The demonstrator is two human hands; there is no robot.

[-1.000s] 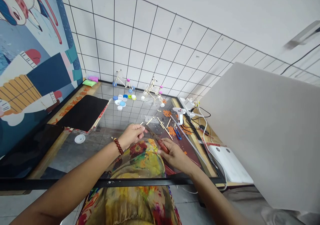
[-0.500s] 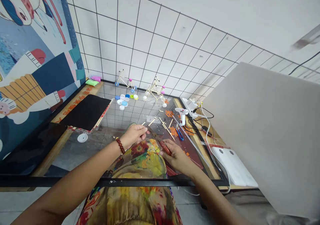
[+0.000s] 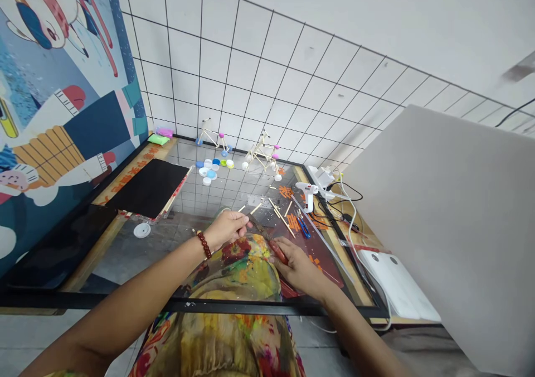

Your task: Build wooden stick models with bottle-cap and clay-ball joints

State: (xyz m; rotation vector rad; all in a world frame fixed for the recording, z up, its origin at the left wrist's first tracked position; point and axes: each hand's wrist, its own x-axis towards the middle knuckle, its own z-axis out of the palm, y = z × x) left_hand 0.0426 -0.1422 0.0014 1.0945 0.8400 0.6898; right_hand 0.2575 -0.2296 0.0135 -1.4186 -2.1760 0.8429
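My right hand (image 3: 298,265) is wrapped round the reddish handle of a knife (image 3: 277,251). The dark blade points up and left toward my left hand (image 3: 228,227). The fingertips of that hand are pinched together by the blade's tip; what they hold is too small to make out. Just beyond my fingers lie short pale wooden sticks (image 3: 256,208). Longer sticks (image 3: 282,219) are scattered to the right, beside blue-handled pliers (image 3: 304,226). Pale crumbs are strewn on the glass tabletop (image 3: 125,260).
A white glue gun (image 3: 307,196) stands at the right, near cables and a power strip (image 3: 321,177). Several bottle caps (image 3: 207,172) and two stick models (image 3: 263,153) are at the back. A black sheet (image 3: 150,188) lies left; a large pale panel (image 3: 451,215) rises right.
The whole view has shifted slightly, so everything sits a little further right. Both hands keep nearly the same position and grip, with the knife blade still at my left fingertips.
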